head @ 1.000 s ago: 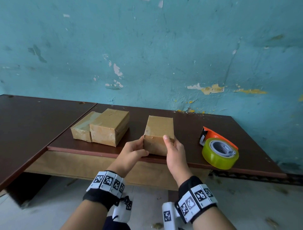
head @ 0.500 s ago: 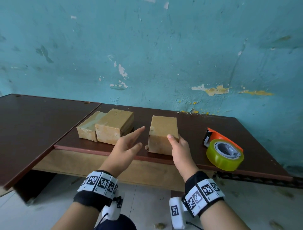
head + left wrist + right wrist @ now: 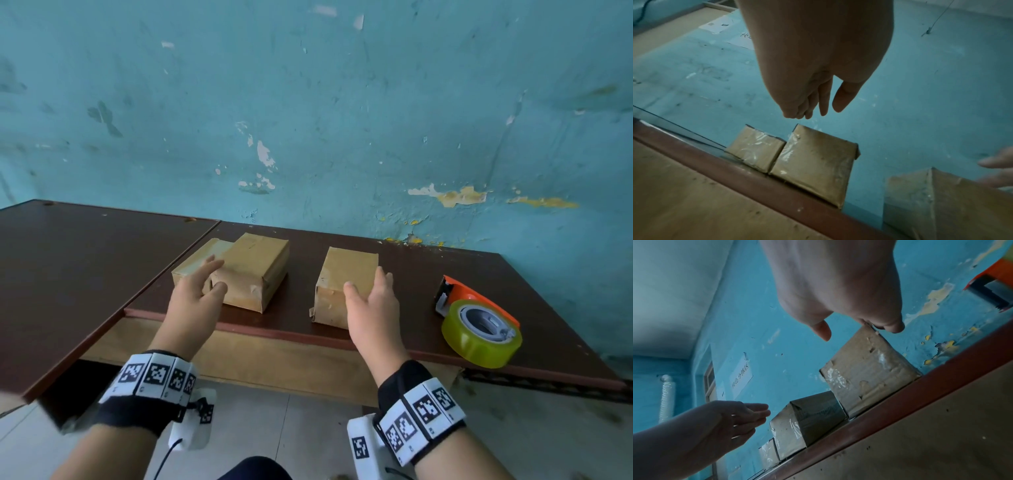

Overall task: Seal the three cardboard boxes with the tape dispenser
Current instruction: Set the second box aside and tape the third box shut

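Note:
Three brown cardboard boxes lie on the dark table (image 3: 404, 274). A small box (image 3: 191, 265) and a larger box (image 3: 260, 270) sit side by side at the left. My left hand (image 3: 215, 274) hovers open just in front of them, holding nothing. The third box (image 3: 342, 287) stands apart near the front edge. My right hand (image 3: 366, 284) is open at its right side, fingertips (image 3: 894, 326) at its top corner. The tape dispenser (image 3: 479, 325), orange with a yellow-green roll, lies to the right, untouched. From the left wrist, both left boxes (image 3: 816, 164) show shiny tape.
A second, higher dark tabletop (image 3: 85, 267) overlaps at the left. The peeling teal wall (image 3: 342, 137) stands right behind the table. Bare tabletop lies between the third box and the dispenser. The floor (image 3: 291, 428) is below the front edge.
Both hands have released the third box, which now rests on the table. My left hand has moved left to the two other boxes. My right hand has opened beside the third box.

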### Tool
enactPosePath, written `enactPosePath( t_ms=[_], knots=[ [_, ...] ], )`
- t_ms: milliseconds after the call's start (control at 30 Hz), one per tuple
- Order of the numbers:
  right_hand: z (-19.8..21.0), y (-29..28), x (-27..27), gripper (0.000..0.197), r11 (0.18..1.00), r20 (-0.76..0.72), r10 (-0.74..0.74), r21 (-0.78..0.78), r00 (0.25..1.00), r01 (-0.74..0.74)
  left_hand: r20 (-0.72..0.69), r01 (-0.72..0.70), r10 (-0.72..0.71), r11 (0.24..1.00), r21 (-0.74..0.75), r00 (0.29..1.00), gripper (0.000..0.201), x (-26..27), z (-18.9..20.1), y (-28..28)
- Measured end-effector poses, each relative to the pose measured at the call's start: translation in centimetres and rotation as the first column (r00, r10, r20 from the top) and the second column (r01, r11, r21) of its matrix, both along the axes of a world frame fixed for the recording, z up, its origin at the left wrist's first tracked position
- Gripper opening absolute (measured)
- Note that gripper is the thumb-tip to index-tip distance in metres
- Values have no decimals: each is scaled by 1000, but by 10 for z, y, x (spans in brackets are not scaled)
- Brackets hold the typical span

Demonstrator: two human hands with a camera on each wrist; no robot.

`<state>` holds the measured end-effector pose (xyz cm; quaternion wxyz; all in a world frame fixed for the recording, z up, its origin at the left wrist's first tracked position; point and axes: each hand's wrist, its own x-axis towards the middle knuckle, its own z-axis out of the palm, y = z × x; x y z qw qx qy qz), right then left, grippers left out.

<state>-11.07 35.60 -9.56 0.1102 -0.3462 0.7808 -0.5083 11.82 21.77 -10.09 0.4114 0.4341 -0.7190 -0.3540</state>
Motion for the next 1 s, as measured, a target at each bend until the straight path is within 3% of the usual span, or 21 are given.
enactPosePath(
  t_ms=[167,300,467,600,800,900,1000],
  knots=[
    [-9,-2,7,75,997,-182,-29,61,983,41,152,-65,54,996,68,987,56,10,-19,-16],
    [-16,-2,11,68,973,-363,16,221,932,70,172,-58,44,995,81,984,56,12,-27,-19],
    [-19,1,5,57,995,-248,25,99,968,0,99,-137,126,984,114,987,70,12,-29,-27],
    [-22,5,2,58,998,-237,23,62,971,-9,9,-102,101,983,150,995,83,17,-23,-41],
    [-28,6,-3,60,999,-258,39,41,965,-29,-59,-232,238,969,89,970,73,21,-12,-61],
    [-30,4,-6,60,999,-268,43,24,963,-38,-82,-177,189,975,130,979,70,20,-16,-75],
    [-33,0,-6,60,999,-268,42,10,962,-41,-77,-93,108,980,177,991,55,12,-28,-80]
  ],
)
